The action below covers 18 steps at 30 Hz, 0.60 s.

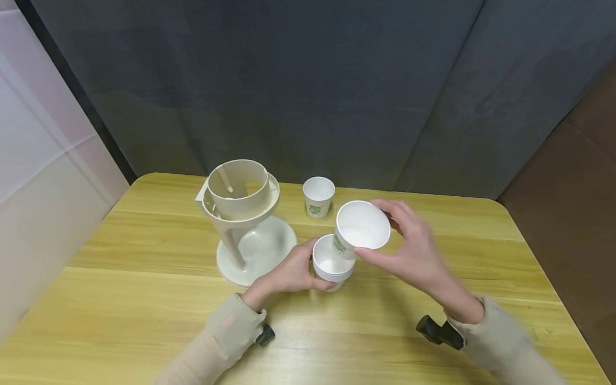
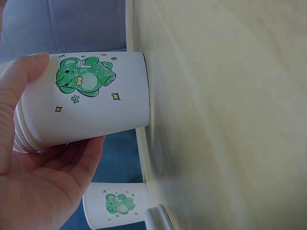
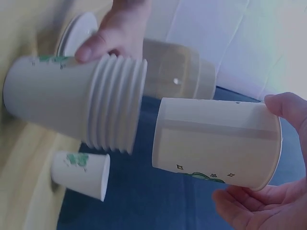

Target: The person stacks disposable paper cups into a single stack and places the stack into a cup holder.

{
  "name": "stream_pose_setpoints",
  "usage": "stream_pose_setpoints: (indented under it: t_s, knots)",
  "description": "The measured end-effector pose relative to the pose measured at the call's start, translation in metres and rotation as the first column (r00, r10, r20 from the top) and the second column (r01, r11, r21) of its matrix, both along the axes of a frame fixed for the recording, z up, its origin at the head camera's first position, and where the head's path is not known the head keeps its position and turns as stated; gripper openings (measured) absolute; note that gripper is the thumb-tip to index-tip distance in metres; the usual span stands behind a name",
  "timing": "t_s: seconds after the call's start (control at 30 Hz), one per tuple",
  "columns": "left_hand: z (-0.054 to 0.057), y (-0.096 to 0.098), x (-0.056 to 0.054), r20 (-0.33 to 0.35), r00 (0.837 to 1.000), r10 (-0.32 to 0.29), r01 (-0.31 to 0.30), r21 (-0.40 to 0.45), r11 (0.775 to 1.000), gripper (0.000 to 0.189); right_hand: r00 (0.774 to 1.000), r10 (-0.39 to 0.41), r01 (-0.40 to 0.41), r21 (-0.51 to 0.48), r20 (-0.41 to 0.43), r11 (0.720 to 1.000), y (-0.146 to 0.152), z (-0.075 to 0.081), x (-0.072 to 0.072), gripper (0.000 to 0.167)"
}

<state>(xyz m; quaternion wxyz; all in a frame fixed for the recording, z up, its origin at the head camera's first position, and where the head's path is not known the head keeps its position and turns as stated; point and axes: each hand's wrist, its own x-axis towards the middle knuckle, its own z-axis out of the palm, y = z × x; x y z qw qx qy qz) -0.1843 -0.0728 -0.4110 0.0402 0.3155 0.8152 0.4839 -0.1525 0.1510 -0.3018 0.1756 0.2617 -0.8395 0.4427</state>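
Note:
A stack of nested white paper cups [image 1: 332,259] stands on the table, its rims showing as several ridges in the right wrist view. My left hand [image 1: 297,267] grips this stack round its side; a green bear print [image 2: 86,76] faces the left wrist camera. Just above and to the right of the stack, my right hand [image 1: 409,248] holds a single paper cup [image 1: 363,224] near its rim, thumb on one side and fingers on the other. That cup is tilted and apart from the stack in the right wrist view. Another paper cup [image 1: 318,197] stands upright behind them.
Left of the cups stands a cream plastic holder with a ring-shaped top [image 1: 240,192] on an arm above a round base [image 1: 269,248]. The wooden table [image 1: 144,299] ends at a dark curtain [image 1: 289,96] behind the cups.

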Motion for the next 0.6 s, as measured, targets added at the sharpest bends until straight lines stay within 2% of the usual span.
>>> stream_pose_setpoints:
  t_s: [0.33,0.47,0.6]
  knots:
    - [0.001,-0.002,-0.001,-0.027,1.000,-0.008,0.008,-0.013,1.000,0.075,0.996,0.084,-0.083,-0.026,0.033,0.996,-0.018,-0.020,-0.006,0.065]
    - [0.001,-0.001,-0.001,-0.045,0.999,-0.015,0.015,-0.005,1.000,0.077,0.993,0.102,-0.101,-0.027,0.060,0.995,-0.022,-0.027,-0.008,0.064]
    - [0.001,-0.001,-0.001,-0.034,0.999,-0.020,0.020,-0.001,1.000,0.078,0.990,0.108,-0.107,-0.018,0.086,0.994,-0.025,-0.035,-0.009,0.065]
